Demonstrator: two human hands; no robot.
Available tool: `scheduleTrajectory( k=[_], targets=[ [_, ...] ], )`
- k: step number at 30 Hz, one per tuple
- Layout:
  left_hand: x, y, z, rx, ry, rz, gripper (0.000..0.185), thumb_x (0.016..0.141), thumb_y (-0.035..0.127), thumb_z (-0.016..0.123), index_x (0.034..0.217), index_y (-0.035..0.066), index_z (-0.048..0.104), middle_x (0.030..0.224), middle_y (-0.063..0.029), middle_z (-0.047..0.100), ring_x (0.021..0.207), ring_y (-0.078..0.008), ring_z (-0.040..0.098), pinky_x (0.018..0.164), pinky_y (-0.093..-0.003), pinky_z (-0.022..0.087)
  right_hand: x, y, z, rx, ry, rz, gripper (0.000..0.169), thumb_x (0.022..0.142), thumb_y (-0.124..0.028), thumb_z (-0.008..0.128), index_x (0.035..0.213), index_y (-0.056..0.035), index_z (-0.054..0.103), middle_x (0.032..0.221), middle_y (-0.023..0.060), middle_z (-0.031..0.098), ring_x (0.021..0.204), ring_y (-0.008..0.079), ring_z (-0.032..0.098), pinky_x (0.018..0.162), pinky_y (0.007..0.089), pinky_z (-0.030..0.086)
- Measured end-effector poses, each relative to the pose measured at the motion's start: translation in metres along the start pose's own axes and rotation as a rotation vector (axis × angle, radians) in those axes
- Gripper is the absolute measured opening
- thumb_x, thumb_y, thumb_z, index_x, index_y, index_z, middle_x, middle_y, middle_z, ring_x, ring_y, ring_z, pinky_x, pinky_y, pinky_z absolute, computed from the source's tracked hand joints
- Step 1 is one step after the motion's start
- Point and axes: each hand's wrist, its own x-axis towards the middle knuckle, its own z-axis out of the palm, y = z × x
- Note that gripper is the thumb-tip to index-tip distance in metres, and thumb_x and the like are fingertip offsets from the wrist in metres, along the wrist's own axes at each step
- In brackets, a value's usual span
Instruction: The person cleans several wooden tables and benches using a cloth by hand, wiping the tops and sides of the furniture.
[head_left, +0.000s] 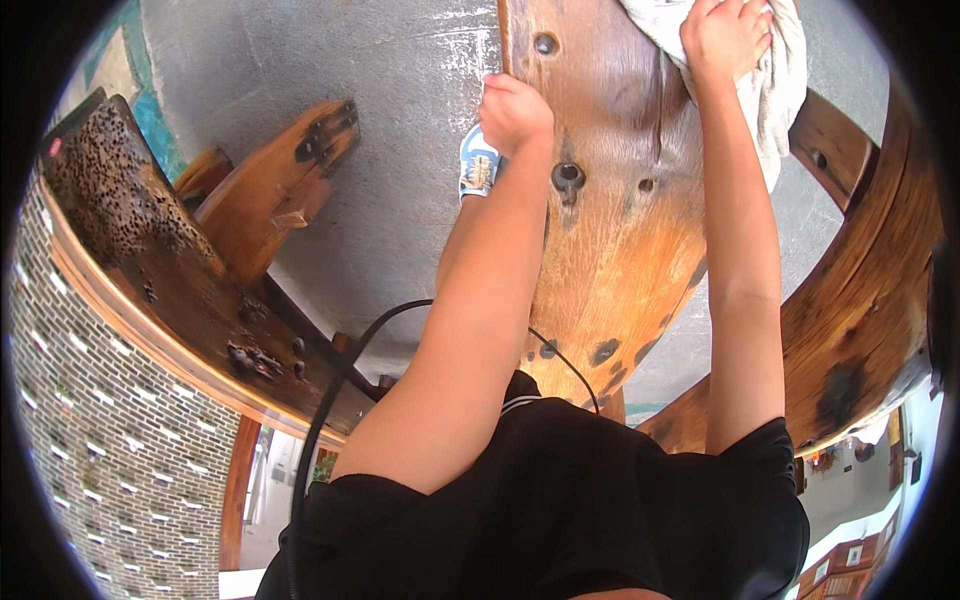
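A long wooden slab (615, 247) with a worn, glossy surface, dark knots and several holes runs up the middle of the view. At its left edge is my left hand (516, 112), fingers curled round the rim and mostly hidden from above. My right hand (726, 39) lies on a bunched pale cloth (780, 82) near the slab's top right, its fingers bent into the fabric. Part of the cloth hangs over the slab's right side.
Curved wooden benches stand at left (172, 277) and right (832, 300). A wooden support (262, 187) rises near the left one. A blue and white shoe (478, 165) is on the grey floor (375, 225). A black cable (352, 352) loops past my left arm.
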Motion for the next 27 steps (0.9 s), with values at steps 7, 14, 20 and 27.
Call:
scheduleTrajectory(
  k=[7,14,20,27],
  targets=[
    [0.0,-0.002,-0.001,-0.026,-0.056,-0.05,0.054,0.102,0.033,0.025,0.102,0.006,0.071,0.099,-0.0232,0.072,0.092,-0.0473,0.066,0.08,-0.0577,0.05,0.037,-0.041,0.009,-0.165,0.005,0.126,0.058,0.102,-0.033,0.042,0.151,-0.0011,0.038,0.147,0.0316,0.044,0.137,0.045,0.041,0.116,0.0514,0.029],
    [0.002,-0.003,0.0,-0.077,-0.084,-0.039,0.053,0.101,0.034,0.025,0.108,0.008,0.07,0.105,-0.0211,0.071,0.097,-0.0462,0.065,0.083,-0.0556,0.05,0.069,-0.072,-0.001,-0.428,-0.233,-0.007,0.05,0.102,-0.031,0.039,0.133,0.0051,0.056,0.142,0.032,0.049,0.135,0.0463,0.042,0.114,0.0527,0.032],
    [0.004,-0.005,0.0,-0.064,-0.087,-0.031,0.055,0.102,0.034,0.023,0.107,0.004,0.069,0.106,-0.0244,0.07,0.099,-0.0482,0.063,0.085,-0.0567,0.049,0.057,-0.077,0.036,0.085,-0.051,0.054,0.05,0.104,-0.03,0.04,0.135,0.0073,0.053,0.142,0.0331,0.048,0.132,0.0507,0.044,0.114,0.0541,0.031],
    [0.001,-0.004,-0.003,-0.078,-0.152,-0.085,0.064,0.101,0.037,0.02,0.101,-0.005,0.068,0.108,-0.0322,0.067,0.102,-0.0524,0.061,0.092,-0.0585,0.045,-0.031,-0.108,-0.036,0.223,-0.195,-0.03,0.049,0.101,-0.027,0.047,0.143,-0.0022,0.049,0.142,0.0276,0.051,0.134,0.0472,0.044,0.113,0.0582,0.031]
  ],
)
